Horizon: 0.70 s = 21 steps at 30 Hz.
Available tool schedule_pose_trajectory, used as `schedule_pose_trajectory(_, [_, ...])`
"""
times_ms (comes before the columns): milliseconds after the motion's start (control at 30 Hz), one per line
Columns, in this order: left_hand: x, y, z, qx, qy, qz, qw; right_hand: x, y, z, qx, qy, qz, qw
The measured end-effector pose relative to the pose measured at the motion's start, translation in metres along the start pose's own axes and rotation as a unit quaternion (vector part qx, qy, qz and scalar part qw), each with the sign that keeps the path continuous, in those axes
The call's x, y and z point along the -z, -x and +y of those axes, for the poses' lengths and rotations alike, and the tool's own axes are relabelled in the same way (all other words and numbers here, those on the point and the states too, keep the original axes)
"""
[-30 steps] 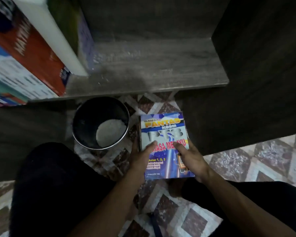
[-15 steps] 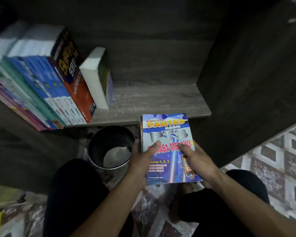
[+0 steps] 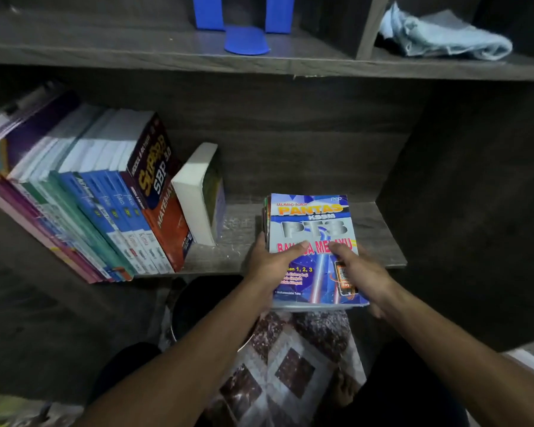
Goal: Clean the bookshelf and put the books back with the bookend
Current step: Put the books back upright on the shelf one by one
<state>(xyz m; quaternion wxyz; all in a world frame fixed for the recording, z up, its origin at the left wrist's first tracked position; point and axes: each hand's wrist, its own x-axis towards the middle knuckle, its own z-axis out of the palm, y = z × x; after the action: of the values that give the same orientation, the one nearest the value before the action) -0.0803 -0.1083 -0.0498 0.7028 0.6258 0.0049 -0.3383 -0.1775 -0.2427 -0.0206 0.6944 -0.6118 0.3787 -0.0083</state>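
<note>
Head view: one stack of glossy blue paperback books is clamped between two hands, the left hand and right hand on opposite sides; one blue bookend is seen above them.

From my feed, the shelf showed dark grey-brown wood grain. The bookend was bright blue, the cloth pale blue. The top book had a blue cover — yellow and red lettering, silver in between. The row of books ran pink, teal, blue, then orange-red spines. The floor was patterned — brown and white diamonds.
</note>
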Motion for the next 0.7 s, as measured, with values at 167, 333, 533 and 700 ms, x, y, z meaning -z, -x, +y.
schedule_pose_trajectory(167, [-0.002, -0.038, 0.004, 0.004, -0.062, -0.016, 0.998, 0.004, -0.029, -0.006, 0.007, -0.003, 0.008, 1.000])
schedule_pose_trajectory(333, [-0.015, -0.060, 0.001, 0.024, -0.085, -0.019, 0.996, 0.015, -0.040, -0.005, 0.000, -0.004, 0.020, 1.000])
schedule_pose_trajectory(533, [-0.023, -0.076, -0.004, 0.014, -0.148, -0.011, 0.989, 0.022, -0.050, 0.001, -0.009, -0.019, 0.033, 0.999])
schedule_pose_trajectory(700, [-0.019, -0.079, -0.005, 0.015, -0.206, -0.023, 0.978, 0.021, -0.059, 0.008, -0.015, -0.022, 0.039, 0.999])
